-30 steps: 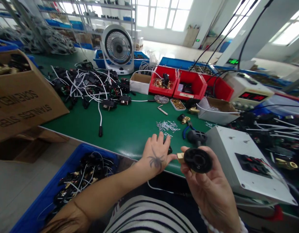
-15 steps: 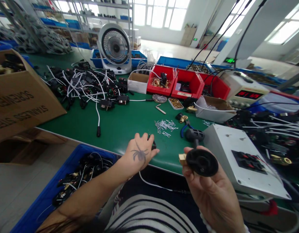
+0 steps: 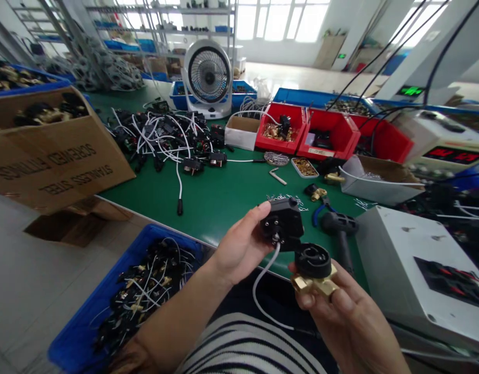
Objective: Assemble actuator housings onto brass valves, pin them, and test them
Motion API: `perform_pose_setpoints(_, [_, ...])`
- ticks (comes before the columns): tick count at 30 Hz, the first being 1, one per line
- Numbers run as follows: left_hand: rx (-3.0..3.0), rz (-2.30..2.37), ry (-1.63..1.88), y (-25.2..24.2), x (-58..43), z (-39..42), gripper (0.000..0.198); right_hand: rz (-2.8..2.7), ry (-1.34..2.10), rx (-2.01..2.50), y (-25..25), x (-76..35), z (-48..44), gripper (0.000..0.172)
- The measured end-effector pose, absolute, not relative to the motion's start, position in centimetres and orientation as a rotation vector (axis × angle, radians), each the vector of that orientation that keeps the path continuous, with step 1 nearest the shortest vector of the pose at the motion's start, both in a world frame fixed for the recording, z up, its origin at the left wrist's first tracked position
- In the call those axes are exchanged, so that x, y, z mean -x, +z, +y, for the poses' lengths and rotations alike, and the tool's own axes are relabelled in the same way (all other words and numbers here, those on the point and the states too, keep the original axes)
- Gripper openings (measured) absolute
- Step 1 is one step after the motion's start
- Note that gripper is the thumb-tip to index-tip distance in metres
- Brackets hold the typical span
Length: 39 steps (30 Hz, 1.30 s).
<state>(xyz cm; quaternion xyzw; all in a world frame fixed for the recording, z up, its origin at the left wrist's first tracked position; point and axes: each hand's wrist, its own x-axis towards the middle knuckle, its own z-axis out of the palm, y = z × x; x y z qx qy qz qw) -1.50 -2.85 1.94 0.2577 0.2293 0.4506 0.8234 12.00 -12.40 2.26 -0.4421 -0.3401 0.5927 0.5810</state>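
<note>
L hand (image 3: 239, 246) is closed round a black switch module (image 3: 283, 224), thumb on top, fingers curled under and behind it; a white wire (image 3: 262, 283) hangs from the module's underside and loops down toward the lap. R hand (image 3: 340, 306) is palm up, fingers half curled, gripping a brass fitting (image 3: 315, 283) w/ a black round cap (image 3: 313, 261) sitting on top; thumb presses the fitting's near side. Module and cap are just beside each other, prob. touching at the module's lower edge, though the angle is too poor to be sure. Both parts are held in the air above the near edge of the green bench (image 3: 216, 197).

Just past the hands: a black-handled tool (image 3: 340, 228), blue-handled pliers (image 3: 319, 210) and a scatter of small wire clips (image 3: 286, 200). R of the hands, a white box (image 3: 398, 249) w/ black switches. Farther back, red bins (image 3: 325, 137), a white desk fan (image 3: 208, 75) and a tangle of black parts w/ white leads (image 3: 165, 137). L side: a cardboard box (image 3: 56, 150); below the bench edge, a blue crate (image 3: 118, 259) of wired parts.
</note>
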Motion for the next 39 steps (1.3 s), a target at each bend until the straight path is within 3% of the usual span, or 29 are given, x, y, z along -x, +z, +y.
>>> perform_pose_setpoints(5, [-0.571,0.492,1.082,2.9,1.1,-4.0,0.035,-0.828,1.457,1.014,2.1,-12.0,-12.6,0.032])
perform_pose_setpoints(13, [-0.996,0.560,0.985,2.9,2.7,-5.7,0.045,-0.728,1.401,0.870,2.0,-11.8,-12.8,0.035])
perform_pose_setpoints(26, [-0.687,0.594,1.214,2.9,2.1,-5.5,0.036,-0.708,1.481,0.753,1.8,-11.2,-12.7,0.040])
perform_pose_setpoints(39, [-0.649,0.566,1.186,3.2,1.9,-5.7,0.043,-0.697,1.514,0.752,1.2,-10.8,-12.6,0.036])
